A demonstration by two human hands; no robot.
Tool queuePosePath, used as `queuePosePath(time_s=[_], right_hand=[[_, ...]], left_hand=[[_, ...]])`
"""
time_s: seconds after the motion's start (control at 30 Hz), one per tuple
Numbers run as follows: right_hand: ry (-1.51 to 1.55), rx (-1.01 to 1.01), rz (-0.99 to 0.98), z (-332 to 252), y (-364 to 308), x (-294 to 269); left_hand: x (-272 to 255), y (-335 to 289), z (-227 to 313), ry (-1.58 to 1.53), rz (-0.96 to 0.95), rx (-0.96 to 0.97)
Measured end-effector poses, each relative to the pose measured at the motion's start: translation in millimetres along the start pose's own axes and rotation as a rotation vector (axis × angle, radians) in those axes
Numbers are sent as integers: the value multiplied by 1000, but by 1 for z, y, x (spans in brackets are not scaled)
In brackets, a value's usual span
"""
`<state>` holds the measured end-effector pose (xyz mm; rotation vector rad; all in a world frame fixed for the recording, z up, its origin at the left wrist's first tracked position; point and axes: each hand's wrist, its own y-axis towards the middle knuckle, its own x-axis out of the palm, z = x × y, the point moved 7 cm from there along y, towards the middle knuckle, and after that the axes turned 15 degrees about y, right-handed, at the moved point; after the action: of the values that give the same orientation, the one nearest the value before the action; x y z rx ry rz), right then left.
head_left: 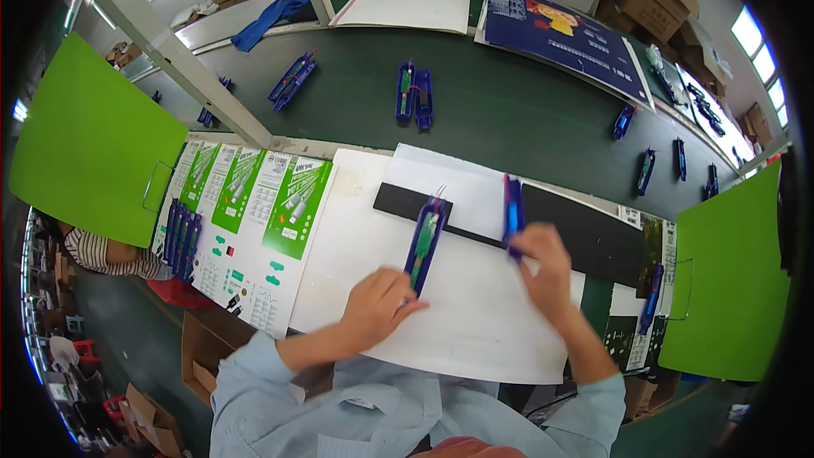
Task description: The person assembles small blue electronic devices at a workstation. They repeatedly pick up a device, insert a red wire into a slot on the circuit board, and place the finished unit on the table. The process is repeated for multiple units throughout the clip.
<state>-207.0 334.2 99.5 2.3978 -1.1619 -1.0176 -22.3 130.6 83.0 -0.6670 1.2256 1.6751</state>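
Observation:
On the white work board [458, 331] lies a slim blue plastic casing with a green circuit board [423, 242], thin wires sticking out of its far end. My left hand [377, 312] has curled fingers at that casing's near end. To the right, a second blue plastic casing [513, 208] with a lighter blue inside stands over the edge of a black strip [475, 236]. Its near end is in the fingers of my right hand [544, 267], which is smeared by motion. The exact finger contact there is blurred.
Several blue casings [181, 237] lie in a row on the printed sheet at left. More casings [414, 95] sit along the dark green belt beyond. Green panels [93, 144] flank both sides. Another casing [651, 298] rests at right. A person in a striped sleeve [89, 246] sits at far left.

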Motion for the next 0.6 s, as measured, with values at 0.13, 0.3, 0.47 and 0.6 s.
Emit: queuePosePath(time_s=[0.13,0.3,0.47,0.6], right_hand=[[43,21,-251,-58,-103,67],[262,85,-402,-85,-91,95],[182,215,-151,12,14,72],[73,399,-279,99,59,108]], left_hand=[[8,-74,28,3,-97,-8],[6,-70,27,-81,-267,-35],[22,27,-24,5,-151,-2],[69,83,-60,120,-26,-56]])
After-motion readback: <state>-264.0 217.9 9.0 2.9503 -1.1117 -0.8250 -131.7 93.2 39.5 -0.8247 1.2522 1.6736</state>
